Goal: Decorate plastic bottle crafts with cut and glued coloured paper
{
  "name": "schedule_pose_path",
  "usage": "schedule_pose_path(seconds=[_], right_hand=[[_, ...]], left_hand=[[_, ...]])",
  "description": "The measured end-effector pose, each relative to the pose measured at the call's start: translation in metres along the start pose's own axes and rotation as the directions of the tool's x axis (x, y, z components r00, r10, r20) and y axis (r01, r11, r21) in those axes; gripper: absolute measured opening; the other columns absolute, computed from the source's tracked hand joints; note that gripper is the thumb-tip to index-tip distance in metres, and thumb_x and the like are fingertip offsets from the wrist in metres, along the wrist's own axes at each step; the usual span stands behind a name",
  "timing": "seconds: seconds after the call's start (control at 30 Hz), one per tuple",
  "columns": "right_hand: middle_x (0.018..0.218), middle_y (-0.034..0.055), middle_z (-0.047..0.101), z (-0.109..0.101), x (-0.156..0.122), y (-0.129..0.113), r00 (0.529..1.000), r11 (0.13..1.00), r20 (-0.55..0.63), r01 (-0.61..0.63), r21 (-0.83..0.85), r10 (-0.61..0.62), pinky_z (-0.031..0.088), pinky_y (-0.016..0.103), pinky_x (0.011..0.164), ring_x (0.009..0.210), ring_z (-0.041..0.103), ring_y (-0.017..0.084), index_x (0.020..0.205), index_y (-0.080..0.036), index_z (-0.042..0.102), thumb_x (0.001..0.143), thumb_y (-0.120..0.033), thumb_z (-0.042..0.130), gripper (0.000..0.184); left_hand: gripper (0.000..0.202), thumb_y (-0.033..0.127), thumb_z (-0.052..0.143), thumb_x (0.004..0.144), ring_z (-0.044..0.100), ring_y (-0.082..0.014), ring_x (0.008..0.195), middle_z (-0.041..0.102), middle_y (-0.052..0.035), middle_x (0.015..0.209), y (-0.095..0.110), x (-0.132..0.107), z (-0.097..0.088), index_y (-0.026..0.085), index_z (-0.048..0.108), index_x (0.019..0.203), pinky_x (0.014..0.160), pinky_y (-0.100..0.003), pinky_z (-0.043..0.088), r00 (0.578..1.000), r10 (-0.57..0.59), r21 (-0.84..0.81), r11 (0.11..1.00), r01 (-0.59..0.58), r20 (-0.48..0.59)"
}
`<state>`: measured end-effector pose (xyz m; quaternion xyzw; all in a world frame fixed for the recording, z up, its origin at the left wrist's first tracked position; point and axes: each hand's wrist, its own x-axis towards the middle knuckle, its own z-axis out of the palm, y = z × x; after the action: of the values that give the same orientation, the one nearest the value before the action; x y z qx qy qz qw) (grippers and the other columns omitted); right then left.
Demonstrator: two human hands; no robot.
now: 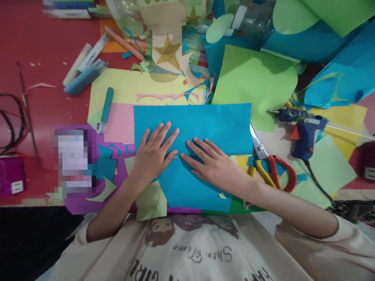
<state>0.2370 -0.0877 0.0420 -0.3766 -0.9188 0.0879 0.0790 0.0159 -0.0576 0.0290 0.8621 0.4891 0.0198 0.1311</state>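
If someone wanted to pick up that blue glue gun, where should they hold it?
By the handle, I'd say, coming from the near side, right of the person's right forearm. The glue gun lies with its handle towards the person, while its metal nozzle points left, clear of that grip.

Passage: red counter [35,39], ten o'clock of blue sheet [196,127], beyond markers [85,78]. Obstacles: scissors [260,150], four o'clock; glue gun [307,130], three; clear bottle [258,25], one.

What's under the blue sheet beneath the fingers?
Pink paper, yellow paper and a lime-green sheet show along the edges of the blue sheet, apparently running beneath it. Whatever lies under its middle is covered; can't tell.
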Motion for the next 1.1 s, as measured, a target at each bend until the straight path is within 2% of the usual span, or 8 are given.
schedule_pose_path(seconds=[0.3,0.5,0.7,0.97,1.03,1.1], right_hand=[[0.138,0.0133,0.060,0.002,-0.005,0.001,1.000,1.000,-0.027,-0.006,-0.017,0.005,0.053,0.047,0.102,0.129,0.057,0.030,0.125,-0.019,0.066,0.097,-0.030,0.050,0.034],[0.136,0.0134,0.061,-0.007,-0.020,0.005,1.000,0.999,-0.021,-0.013,-0.034,0.013,0.054,0.043,0.101,0.126,0.059,0.028,0.122,-0.014,0.066,0.099,-0.031,0.045,0.036],[0.135,0.0141,0.061,-0.018,-0.045,0.016,0.998,0.993,-0.008,-0.061,-0.106,0.061,0.054,0.046,0.100,0.124,0.061,0.027,0.125,-0.010,0.063,0.102,-0.028,0.036,0.039],[0.129,0.0160,0.066,-0.029,-0.090,0.029,0.988,0.963,-0.044,-0.154,-0.219,0.148,0.051,0.046,0.099,0.119,0.064,0.028,0.128,-0.006,0.057,0.099,-0.024,0.044,0.036],[0.125,0.0190,0.068,-0.031,-0.093,0.029,0.984,0.957,-0.062,-0.180,-0.227,0.170,0.054,0.046,0.096,0.115,0.065,0.028,0.125,-0.003,0.058,0.099,-0.026,0.044,0.038],[0.118,0.0196,0.071,-0.031,-0.089,0.026,0.981,0.959,-0.092,-0.186,-0.213,0.169,0.056,0.045,0.094,0.109,0.068,0.029,0.118,-0.003,0.063,0.099,-0.027,0.046,0.035]], left_hand=[[0.056,0.047,0.034,0.100,0.035,-0.0318,0.145,0.037,-0.0130,0.157,0.001,0.002,-0.002,0.020,0.040,0.149,0.117,-0.054,0.028,1.000,0.013,0.005,1.000,-0.013,-0.010],[0.056,0.046,0.035,0.100,0.035,-0.0304,0.146,0.037,-0.0124,0.157,0.000,0.001,-0.002,0.021,0.039,0.149,0.117,-0.052,0.028,1.000,0.019,0.022,1.000,-0.019,-0.016],[0.057,0.047,0.036,0.100,0.034,-0.0340,0.145,0.035,-0.0138,0.157,0.000,0.001,-0.001,0.019,0.039,0.149,0.117,-0.056,0.027,1.000,0.015,0.001,1.000,-0.015,-0.013],[0.056,0.041,0.040,0.100,0.029,-0.0345,0.148,0.028,-0.0149,0.160,0.005,0.000,-0.002,0.019,0.036,0.151,0.119,-0.058,0.024,1.000,-0.015,-0.015,1.000,0.015,0.012],[0.052,0.036,0.043,0.099,0.033,-0.0354,0.146,0.033,-0.0174,0.157,0.009,-0.001,-0.003,0.017,0.041,0.148,0.116,-0.057,0.030,1.000,0.006,0.018,1.000,-0.006,-0.027],[0.042,0.026,0.045,0.099,0.043,-0.0328,0.140,0.045,-0.0154,0.151,0.016,-0.003,-0.003,0.018,0.052,0.140,0.112,-0.051,0.038,0.991,0.085,0.095,0.993,-0.075,-0.099]])
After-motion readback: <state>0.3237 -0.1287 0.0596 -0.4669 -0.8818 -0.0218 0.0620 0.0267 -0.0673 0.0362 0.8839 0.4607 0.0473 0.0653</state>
